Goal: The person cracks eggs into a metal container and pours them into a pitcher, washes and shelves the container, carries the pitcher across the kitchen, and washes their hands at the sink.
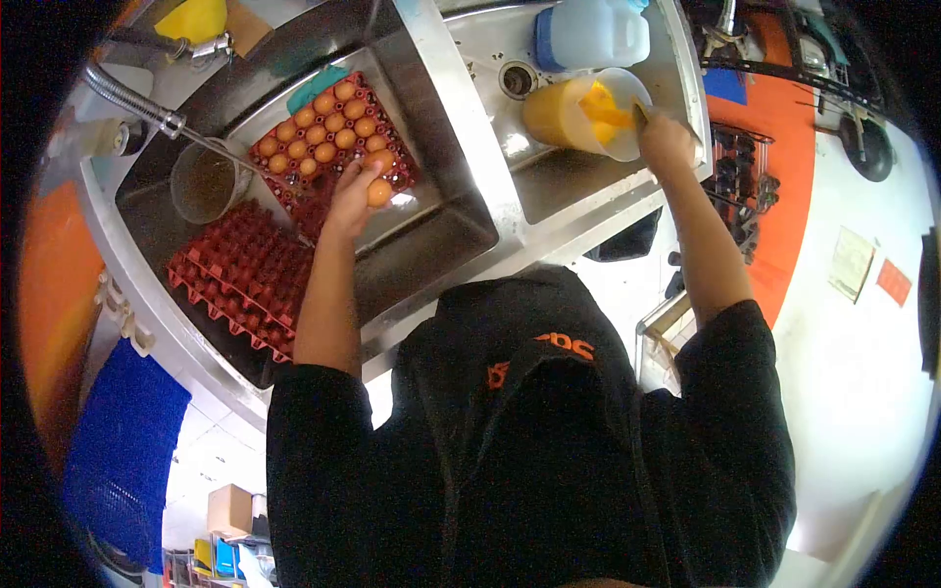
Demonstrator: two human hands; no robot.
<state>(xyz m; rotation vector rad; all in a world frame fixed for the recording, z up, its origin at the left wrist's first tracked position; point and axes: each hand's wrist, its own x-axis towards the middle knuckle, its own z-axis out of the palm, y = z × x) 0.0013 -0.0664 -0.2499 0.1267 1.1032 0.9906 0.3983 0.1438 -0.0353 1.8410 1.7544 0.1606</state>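
Observation:
In the left basin, my left hand (351, 199) is closed around a brown egg (378, 193), above a red egg tray (400, 147). More brown eggs (324, 103) sit in rows in that tray; those near my fingers are partly covered. My right hand (669, 147) is closed at the rim of a translucent pitcher (549, 114) in the right basin. Yellow liquid (603, 110) shows inside the pitcher. A narrow, greyish piece (640, 118) sticks out of my right fist at the rim; whether it is a handle or a separate tool, I cannot tell.
Stacked red egg trays (235, 269) lie nearer me in the left basin. A clear container (204, 181) with brownish liquid stands beside them, and a flexible metal hose (127, 95) crosses above. A pale blue jug (593, 34) stands behind the pitcher. A steel divider (461, 108) separates the basins.

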